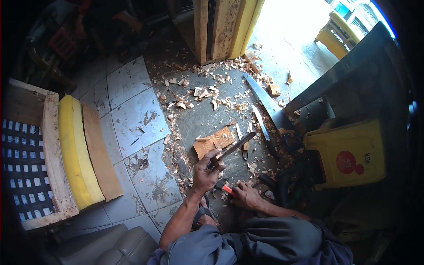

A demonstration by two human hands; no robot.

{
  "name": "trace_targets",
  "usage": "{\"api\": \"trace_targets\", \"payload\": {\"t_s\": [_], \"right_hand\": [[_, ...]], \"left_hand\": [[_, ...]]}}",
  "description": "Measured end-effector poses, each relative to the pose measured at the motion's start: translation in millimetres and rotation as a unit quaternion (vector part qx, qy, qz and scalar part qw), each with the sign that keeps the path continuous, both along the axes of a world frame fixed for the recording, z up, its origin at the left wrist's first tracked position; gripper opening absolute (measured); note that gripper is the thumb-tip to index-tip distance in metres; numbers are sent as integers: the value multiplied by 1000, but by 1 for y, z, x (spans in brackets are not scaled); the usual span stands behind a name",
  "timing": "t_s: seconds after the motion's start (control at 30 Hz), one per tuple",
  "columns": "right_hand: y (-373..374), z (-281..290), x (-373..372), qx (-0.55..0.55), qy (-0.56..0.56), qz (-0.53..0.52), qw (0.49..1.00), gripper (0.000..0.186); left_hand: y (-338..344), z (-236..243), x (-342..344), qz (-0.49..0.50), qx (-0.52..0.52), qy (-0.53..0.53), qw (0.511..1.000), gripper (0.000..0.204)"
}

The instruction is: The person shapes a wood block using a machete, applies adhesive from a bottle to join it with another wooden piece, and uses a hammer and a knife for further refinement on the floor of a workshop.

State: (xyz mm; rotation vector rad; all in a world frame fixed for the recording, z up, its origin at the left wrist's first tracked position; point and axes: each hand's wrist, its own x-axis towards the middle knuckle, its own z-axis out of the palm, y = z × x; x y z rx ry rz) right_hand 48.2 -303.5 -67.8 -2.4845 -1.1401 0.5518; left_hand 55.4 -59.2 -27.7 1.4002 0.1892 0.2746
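My left hand (206, 174) is closed around a dark, narrow, flat bar-like tool (237, 145), raised and slanting up to the right; its exact kind does not show. Low in front of my lap, my right hand (245, 195) is closed on the red-orange handle of a hammer (227, 189), whose dark head points left toward my left wrist. Beyond the left hand, a reddish-brown wood block (213, 142) lies on the floor, partly hidden by that hand. Just right of the bar are a small knife (239, 131) and a longer knife (260, 123) with a dark handle.
A handsaw (267, 102) lies farther right, near a yellow container (346, 154). Wood shavings (201, 92) litter the floor. At left stands a wooden frame (52, 150) with dark webbing and yellow foam (79, 152). Another foam-edged frame (225, 31) stands ahead. My sandalled foot (205, 216) is below.
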Motion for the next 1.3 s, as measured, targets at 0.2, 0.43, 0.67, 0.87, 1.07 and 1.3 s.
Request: {"api": "trace_targets", "payload": {"t_s": [0.2, 0.43, 0.67, 0.87, 1.07, 1.3], "right_hand": [[-7, -13, 8, -11, 63, -21, 998, 34], [8, 131, 66, 213, 30, -126, 969, 30], [31, 181, 80, 74, -120, 9, 990, 45], [30, 175, 85, 230, -130, -19, 964, 47], [29, 171, 81, 282, -115, -73, 950, 43], [28, 172, 80, 246, -44, -111, 962, 35]], "left_hand": [[11, -10, -2, 19, 15, 42, 999, 45], [11, 5, 1, 43, -19, 56, 997, 40], [13, -3, 3, 32, 38, 30, 998, 37], [12, 4, -3, 33, -46, 38, 998, 39], [5, -9, 0, 29, 19, 17, 999, 42], [6, -14, 8, 17, 84, -10, 996, 44]]}}
